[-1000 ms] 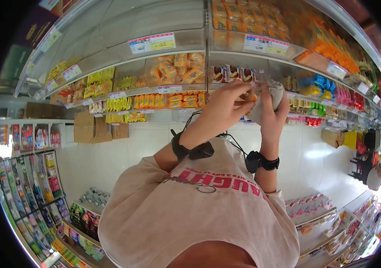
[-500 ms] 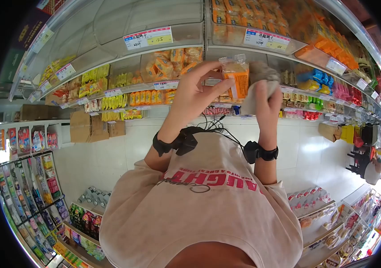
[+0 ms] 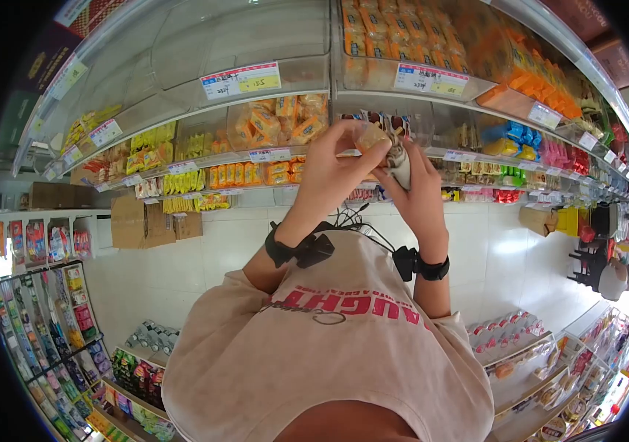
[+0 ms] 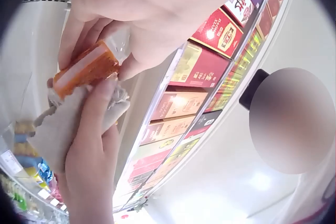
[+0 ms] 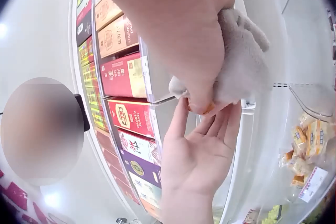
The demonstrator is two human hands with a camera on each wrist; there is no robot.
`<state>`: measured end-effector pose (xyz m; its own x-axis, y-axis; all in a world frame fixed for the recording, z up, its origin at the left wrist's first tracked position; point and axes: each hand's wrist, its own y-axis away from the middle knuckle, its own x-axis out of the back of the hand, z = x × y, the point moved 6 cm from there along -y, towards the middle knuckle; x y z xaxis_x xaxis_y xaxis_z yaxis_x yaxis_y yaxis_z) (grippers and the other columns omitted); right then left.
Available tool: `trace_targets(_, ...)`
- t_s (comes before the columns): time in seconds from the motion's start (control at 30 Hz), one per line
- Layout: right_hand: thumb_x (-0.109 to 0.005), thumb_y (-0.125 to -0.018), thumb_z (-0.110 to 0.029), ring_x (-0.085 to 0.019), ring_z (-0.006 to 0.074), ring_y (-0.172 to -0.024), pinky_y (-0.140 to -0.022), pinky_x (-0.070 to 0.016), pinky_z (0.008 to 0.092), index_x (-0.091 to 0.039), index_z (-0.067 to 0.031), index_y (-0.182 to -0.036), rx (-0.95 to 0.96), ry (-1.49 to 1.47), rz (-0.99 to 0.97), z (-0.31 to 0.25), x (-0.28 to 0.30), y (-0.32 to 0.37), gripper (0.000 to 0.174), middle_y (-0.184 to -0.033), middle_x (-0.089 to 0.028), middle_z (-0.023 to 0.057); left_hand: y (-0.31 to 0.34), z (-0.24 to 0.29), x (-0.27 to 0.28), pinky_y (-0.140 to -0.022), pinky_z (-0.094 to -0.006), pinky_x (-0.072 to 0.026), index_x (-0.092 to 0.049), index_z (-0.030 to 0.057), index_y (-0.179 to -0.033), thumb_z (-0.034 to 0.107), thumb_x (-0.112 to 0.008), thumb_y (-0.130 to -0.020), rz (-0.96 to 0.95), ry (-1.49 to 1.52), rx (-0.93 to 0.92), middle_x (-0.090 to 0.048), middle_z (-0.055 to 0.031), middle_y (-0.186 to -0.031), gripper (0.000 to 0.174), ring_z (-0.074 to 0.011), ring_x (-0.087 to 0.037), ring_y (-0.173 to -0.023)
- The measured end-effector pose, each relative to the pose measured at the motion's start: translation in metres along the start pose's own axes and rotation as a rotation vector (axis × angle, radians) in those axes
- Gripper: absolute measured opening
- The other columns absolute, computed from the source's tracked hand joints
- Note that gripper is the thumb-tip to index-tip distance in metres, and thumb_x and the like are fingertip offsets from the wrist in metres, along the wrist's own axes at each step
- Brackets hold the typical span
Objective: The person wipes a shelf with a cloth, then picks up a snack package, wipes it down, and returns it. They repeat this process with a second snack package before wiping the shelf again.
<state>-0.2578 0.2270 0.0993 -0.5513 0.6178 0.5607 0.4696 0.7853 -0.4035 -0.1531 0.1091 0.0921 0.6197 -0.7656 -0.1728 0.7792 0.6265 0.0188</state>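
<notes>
Fingers of left hand point(image 3: 331, 163) pinch orange packet point(image 4: 87, 70); fingers of right hand point(image 3: 420, 193) grip grey cloth point(image 4: 59, 132) against it.

The upper shelf point(image 3: 226, 40) carries many orange packets point(image 3: 403, 33), which lie in rows behind a clear front. On the middle shelf point(image 3: 462, 110) there are, from left to right in the head view, yellow packets point(image 3: 154, 151), a pile of orange-and-clear packets point(image 3: 264, 124), blue packets point(image 3: 526, 135) and pink packets point(image 3: 556, 154).
</notes>
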Motion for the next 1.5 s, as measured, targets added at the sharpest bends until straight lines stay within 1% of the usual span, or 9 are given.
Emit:
trace_targets(0.07,-0.074,-0.09,-0.016,-0.068,0.0348,-0.087,-0.08,-0.053,0.0385,-0.058,0.0031,-0.127,-0.107,-0.18,-0.025,0.003,-0.002,0.002,0.044,-0.098,-0.068,0.0203,-0.002,0.001,0.004,-0.095,-0.0311,-0.0576,-0.057,-0.0055,-0.13,0.003,-0.07,-0.094,-0.019,0.008,-0.041,-0.064,-0.0116,-0.125,0.039,-0.016,-0.061,-0.115)
trace_targets(0.23,-0.051,-0.108,-0.038,-0.061,0.0094,-0.076,-0.066,-0.0498,0.0272,-0.061,0.0018,-0.115,-0.502,-0.481,0.03,0.057,-0.01,0.021,0.042,-0.094,-0.068,0.0063,0.004,0.006,0.002,-0.101,-0.0341,-0.0547,-0.049,-0.004,-0.14,-0.003,-0.064,-0.096,-0.222,0.142,-0.138,-0.054,-0.0129,-0.142,0.047,-0.0188,-0.056,-0.126)
trace_targets(0.33,-0.046,-0.109,-0.039,-0.066,0.016,-0.073,-0.064,-0.054,0.0293,-0.061,0.0022,-0.115,-0.68,-0.868,-0.165,0.062,-0.023,0.033,0.044,-0.092,-0.068,0.0125,0.01,0.012,0.001,-0.102,-0.032,-0.0515,-0.045,-0.0015,-0.145,0.006,-0.063,-0.1,-0.303,0.202,-0.16,-0.055,-0.0112,-0.137,0.049,-0.0187,-0.058,-0.123)
trace_targets(0.5,-0.058,-0.105,-0.025,-0.068,0.0164,-0.07,-0.057,-0.0566,0.0286,-0.054,-0.0039,-0.118,-0.664,-0.983,-0.082,0.055,-0.028,0.034,0.025,-0.095,-0.068,0.011,0.011,0.017,0.018,-0.104,-0.0308,-0.0481,-0.043,-0.0006,-0.149,0.002,-0.056,-0.103,-0.321,0.152,-0.194,-0.054,-0.009,-0.137,0.048,-0.0174,-0.052,-0.13)
trace_targets(0.73,-0.065,-0.101,-0.021,-0.067,0.01,-0.073,-0.062,-0.0555,0.0254,-0.063,0.0014,-0.119,-0.615,-1.133,0.187,0.023,-0.039,0.014,0.029,-0.092,-0.07,0.0047,0.019,0.024,0.038,-0.111,-0.0353,-0.0412,-0.042,-0.0023,-0.15,0.008,-0.053,-0.104,-0.277,0.099,-0.168,-0.047,-0.013,-0.151,0.049,-0.0198,-0.049,-0.135)
trace_targets(0.97,-0.068,-0.099,-0.018,-0.061,0.006,-0.079,-0.067,-0.0504,0.0246,-0.067,-0.0021,-0.108,-0.284,-0.809,-0.027,0.024,-0.058,-0.001,0.019,-0.087,-0.067,0.0001,0.018,0.003,0.077,-0.096,-0.0283,-0.0501,-0.05,-0.0018,-0.144,0.017,-0.061,-0.103,-0.072,0.023,-0.017,-0.065,-0.0076,-0.125,0.047,-0.0123,-0.061,-0.111)
trace_targets(1.2,-0.061,-0.103,-0.029,-0.058,0.007,-0.082,-0.069,-0.0489,0.0263,-0.062,-0.0013,-0.117,-0.37,-0.631,0.217,0.019,-0.051,-0.02,0.031,-0.096,-0.066,0.0021,0.027,0.01,0.105,-0.084,-0.0266,-0.056,-0.064,-0.0028,-0.123,0.01,-0.078,-0.091,0.188,-0.006,-0.202,-0.071,-0.0085,-0.109,0.038,-0.0124,-0.068,-0.1)
trace_targets(1.33,-0.068,-0.098,-0.027,-0.064,0.0121,-0.085,-0.075,-0.0531,0.0283,-0.056,0.0025,-0.122,-0.101,-0.351,-0.096,-0.018,-0.072,-0.028,0.04,-0.099,-0.069,0.0116,0.027,0.001,0.091,-0.084,-0.0266,-0.057,-0.067,-0.0027,-0.121,0.009,-0.08,-0.088,0.224,-0.008,-0.237,-0.072,-0.0107,-0.109,0.037,-0.0127,-0.07,-0.099)
trace_targets(1.5,-0.078,-0.088,-0.017,-0.065,0.0128,-0.088,-0.079,-0.0536,0.0302,-0.061,0.0034,-0.119,-0.219,-0.426,-0.218,-0.023,-0.065,-0.023,0.041,-0.102,-0.071,0.0121,0.03,0.016,0.087,-0.087,-0.0271,-0.0586,-0.069,-0.0033,-0.117,0.007,-0.077,-0.09,0.189,0.06,-0.224,-0.072,-0.0118,-0.111,0.031,-0.0152,-0.07,-0.102)
